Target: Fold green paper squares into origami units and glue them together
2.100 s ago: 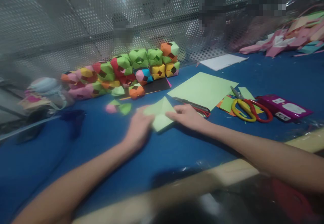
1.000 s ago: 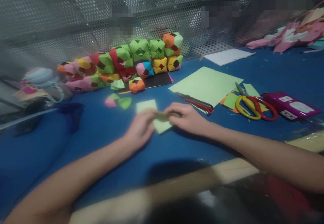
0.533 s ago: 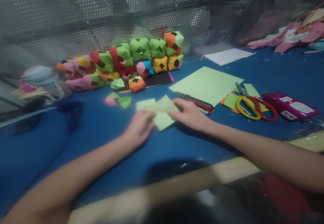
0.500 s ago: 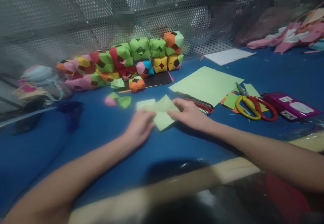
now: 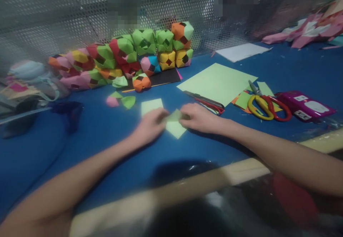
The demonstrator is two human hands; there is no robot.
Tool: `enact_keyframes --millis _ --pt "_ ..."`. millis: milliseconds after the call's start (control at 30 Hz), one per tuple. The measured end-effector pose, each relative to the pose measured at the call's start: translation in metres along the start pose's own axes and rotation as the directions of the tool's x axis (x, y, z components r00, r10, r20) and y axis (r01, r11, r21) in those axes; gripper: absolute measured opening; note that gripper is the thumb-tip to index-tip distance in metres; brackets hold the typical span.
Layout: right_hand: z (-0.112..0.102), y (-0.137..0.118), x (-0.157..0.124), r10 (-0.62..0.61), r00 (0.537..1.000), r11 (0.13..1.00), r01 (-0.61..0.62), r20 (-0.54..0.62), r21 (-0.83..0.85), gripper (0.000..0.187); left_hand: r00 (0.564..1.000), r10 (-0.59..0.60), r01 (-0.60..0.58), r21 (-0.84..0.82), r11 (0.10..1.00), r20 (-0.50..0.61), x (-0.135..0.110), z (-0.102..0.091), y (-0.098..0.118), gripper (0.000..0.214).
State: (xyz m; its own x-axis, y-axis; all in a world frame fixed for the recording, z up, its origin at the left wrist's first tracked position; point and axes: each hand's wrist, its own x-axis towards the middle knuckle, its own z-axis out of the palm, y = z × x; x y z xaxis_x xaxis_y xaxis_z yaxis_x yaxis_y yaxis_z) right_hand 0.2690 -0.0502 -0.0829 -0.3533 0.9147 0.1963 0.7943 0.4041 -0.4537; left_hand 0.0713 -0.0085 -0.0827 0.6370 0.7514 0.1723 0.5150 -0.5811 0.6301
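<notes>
A small pale green sheet of paper (image 5: 177, 128) lies on the blue tabletop between my hands, its near corner pointing at me and a folded part across its far side. My left hand (image 5: 152, 124) is closed on its left corner, fingers curled. On the right corner, my right hand (image 5: 199, 118) pinches the paper with bent fingers. Beyond my left hand lies another small pale green paper piece (image 5: 152, 105), partly covered by that hand. A black and red cutter knife (image 5: 207, 102) rests just past my right hand.
Folded paper cubes (image 5: 144, 42) stand stacked against the perforated metal panel (image 5: 166, 1). A large pale green sheet (image 5: 218, 81) lies ahead. Scissors (image 5: 261, 106), a purple box (image 5: 305, 105) and coloured scraps lie right. A blue glue gun (image 5: 68, 112) sits left. A wooden edge (image 5: 187, 190) borders the table.
My hands have come down onto the table with the pale green paper. Both hands now press and pinch its side corners, and the paper's far part looks folded lower. The view has tilted slightly.
</notes>
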Motion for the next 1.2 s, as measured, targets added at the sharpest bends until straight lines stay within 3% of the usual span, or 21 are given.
enact_keyframes --millis 200,300,533,733,933,1100,1200 --pt "0.003 0.002 0.0 -0.107 0.994 0.993 0.106 -0.018 -0.057 0.006 0.99 0.136 -0.138 0.108 0.984 0.03 0.0 -0.001 -0.001 0.021" --pt "0.004 0.003 -0.002 -0.175 0.984 0.98 0.172 -0.024 -0.096 0.01 0.981 0.178 -0.187 0.155 0.97 0.075 0.001 -0.002 -0.001 0.021" --pt "0.007 0.007 -0.005 -0.399 0.917 0.891 0.381 -0.026 -0.249 0.019 0.949 0.252 -0.3 0.297 0.906 0.191 0.003 -0.004 0.003 0.021" --pt "0.006 0.005 -0.005 -0.48 0.877 0.81 0.455 0.027 -0.37 0.022 0.917 0.291 -0.381 0.379 0.843 0.273 0.006 -0.008 0.003 0.022" --pt "-0.002 0.003 -0.008 -0.486 0.867 0.767 0.483 0.11 -0.421 0.022 0.86 0.334 -0.494 0.47 0.731 0.386 0.006 -0.015 0.002 0.024" --pt "-0.018 0.006 -0.015 -0.406 0.901 0.786 0.431 0.155 -0.445 0.024 0.807 0.387 -0.588 0.538 0.604 0.447 0.004 -0.021 0.005 0.022" --pt "-0.024 0.007 -0.017 -0.351 0.92 0.824 0.391 0.171 -0.41 0.022 0.799 0.392 -0.6 0.553 0.578 0.456 0.004 -0.024 0.006 0.021"
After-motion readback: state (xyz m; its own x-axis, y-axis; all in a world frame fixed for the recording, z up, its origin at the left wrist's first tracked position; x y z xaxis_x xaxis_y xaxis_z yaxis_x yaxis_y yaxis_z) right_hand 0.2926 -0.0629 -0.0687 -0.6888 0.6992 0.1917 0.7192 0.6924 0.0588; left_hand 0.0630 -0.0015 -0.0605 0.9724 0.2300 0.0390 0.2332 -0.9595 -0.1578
